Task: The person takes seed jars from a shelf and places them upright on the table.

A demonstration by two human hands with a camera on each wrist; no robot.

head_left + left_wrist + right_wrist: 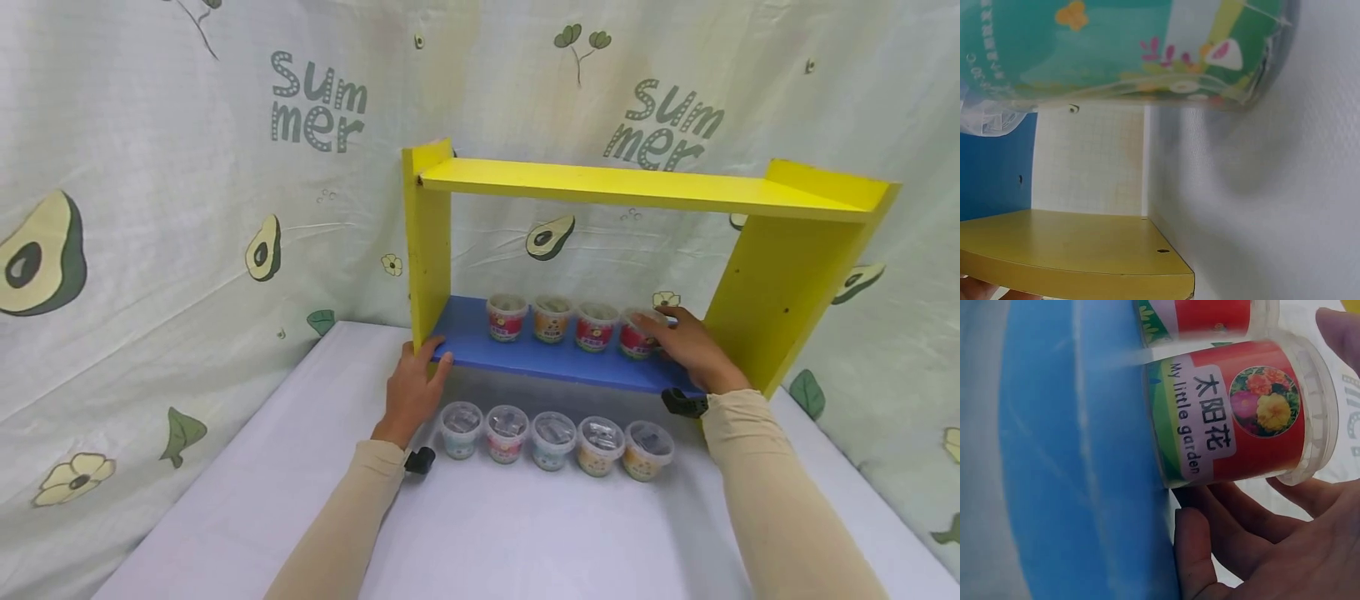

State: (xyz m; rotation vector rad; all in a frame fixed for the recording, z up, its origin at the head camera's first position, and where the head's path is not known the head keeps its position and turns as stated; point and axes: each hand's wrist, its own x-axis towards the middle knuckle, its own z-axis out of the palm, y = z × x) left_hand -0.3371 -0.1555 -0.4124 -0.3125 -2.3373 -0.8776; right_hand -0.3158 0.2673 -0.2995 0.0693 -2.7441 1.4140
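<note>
In the head view, my left hand (411,387) grips the lower left side of a yellow and blue shelf (495,358), beside the yellow panel's front edge. The left wrist view shows its fingers (979,289) outside that yellow panel, with a teal-labelled cup (1104,50) looming close. My right hand (693,346) is at the rightmost cup on the blue board, a red-labelled lidded cup (1260,419) standing upright. Its bent fingers (1229,531) touch the cup's side, while the thumb (1341,334) stands apart from the lid.
Beside that cup stand a red-labelled cup (595,329), an orange-labelled one (551,321) and another red one (506,320). Several lidded cups (553,442) line the white table (555,533) below. A yellow top board (600,179) spans above; a printed cloth (187,208) hangs behind.
</note>
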